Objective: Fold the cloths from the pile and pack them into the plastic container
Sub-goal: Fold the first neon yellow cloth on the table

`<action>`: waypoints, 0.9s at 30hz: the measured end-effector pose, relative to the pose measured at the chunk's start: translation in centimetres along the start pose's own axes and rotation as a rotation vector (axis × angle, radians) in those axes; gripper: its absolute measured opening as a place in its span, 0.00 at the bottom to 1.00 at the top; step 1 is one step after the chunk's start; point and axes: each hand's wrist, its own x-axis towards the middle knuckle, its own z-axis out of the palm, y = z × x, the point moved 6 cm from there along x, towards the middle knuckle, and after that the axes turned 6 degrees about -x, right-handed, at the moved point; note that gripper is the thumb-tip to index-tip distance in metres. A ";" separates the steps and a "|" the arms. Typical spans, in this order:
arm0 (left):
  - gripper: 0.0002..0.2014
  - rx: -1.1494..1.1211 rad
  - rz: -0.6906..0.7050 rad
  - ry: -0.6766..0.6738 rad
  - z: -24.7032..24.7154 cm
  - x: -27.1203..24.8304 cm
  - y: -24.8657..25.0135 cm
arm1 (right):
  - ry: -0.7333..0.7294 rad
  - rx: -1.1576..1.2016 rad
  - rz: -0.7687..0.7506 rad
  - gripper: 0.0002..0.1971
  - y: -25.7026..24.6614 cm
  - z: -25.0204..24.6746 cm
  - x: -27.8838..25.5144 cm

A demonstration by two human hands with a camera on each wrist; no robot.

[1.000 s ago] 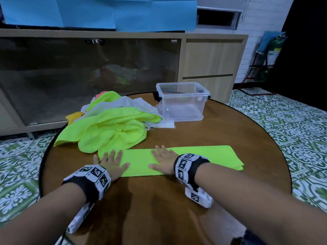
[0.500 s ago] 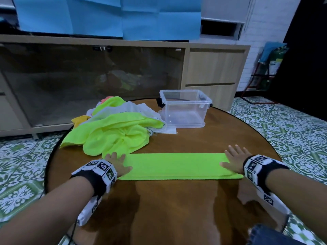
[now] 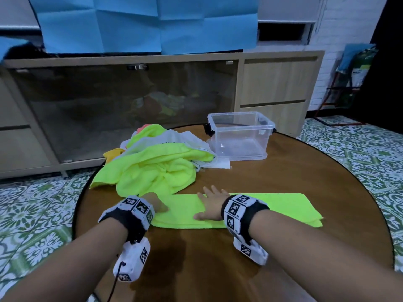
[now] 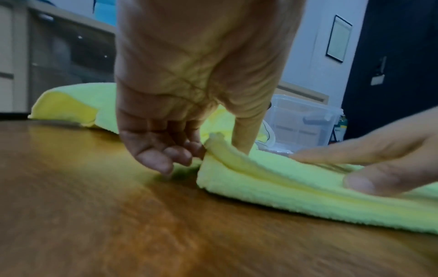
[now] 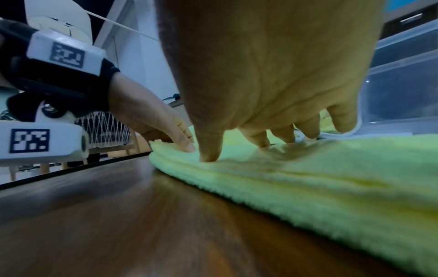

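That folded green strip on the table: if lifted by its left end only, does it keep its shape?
Probably not. The folded cloth looks soft and fleecy, with loose layers at the end the left hand pinches, so it would likely droop and unfold. It seems light. The right hand pressing flat suggests it needs holding down; it may slide on the glossy table.

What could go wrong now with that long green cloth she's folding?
1. The left hand pinches only the end of the folded cloth. Lifted by so small a grip, the stacked layers may slide apart.
2. The right hand presses flat near that same end, so the far end lies free and might skew.
3. The pile touches the strip's far edge and could get dragged along.
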 end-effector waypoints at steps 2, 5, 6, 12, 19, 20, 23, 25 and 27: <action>0.15 -0.146 0.032 0.050 0.1 0.7 -0.6 | -0.042 0.018 0.028 0.44 0.4 0.6 0.3; 0.18 -0.408 0.075 0.055 0.1 0.9 -0.5 | -0.066 0.056 0.032 0.45 0.8 1.2 0.5; 0.15 -0.501 0.093 0.068 0.0 0.6 -0.3 | -0.061 0.063 0.030 0.46 0.9 1.3 0.5; 0.30 -0.603 0.183 0.266 -0.5 -1.1 1.0 | -0.009 0.059 -0.004 0.48 0.9 1.4 0.7; 0.21 -0.475 0.309 0.264 -0.9 -2.0 2.4 | -0.009 0.014 0.006 0.45 1.1 0.5 0.2; 0.21 -0.470 0.316 0.265 -1.0 -2.3 2.5 | -0.001 0.011 0.007 0.44 1.5 0.0 -0.1; 0.22 -0.424 0.341 0.279 -1.2 -2.5 2.9 | 0.012 -0.019 0.023 0.45 3.5 -1.3 -1.6; 0.22 -0.373 0.354 0.292 -1.3 -2.8 3.6 | 0.011 -0.045 0.043 0.46 5.0 -1.6 -2.7; 0.22 -0.331 0.376 0.304 -1.3 -3.3 4.6 | 0.002 -0.059 0.062 0.46 6.3 -1.3 -3.5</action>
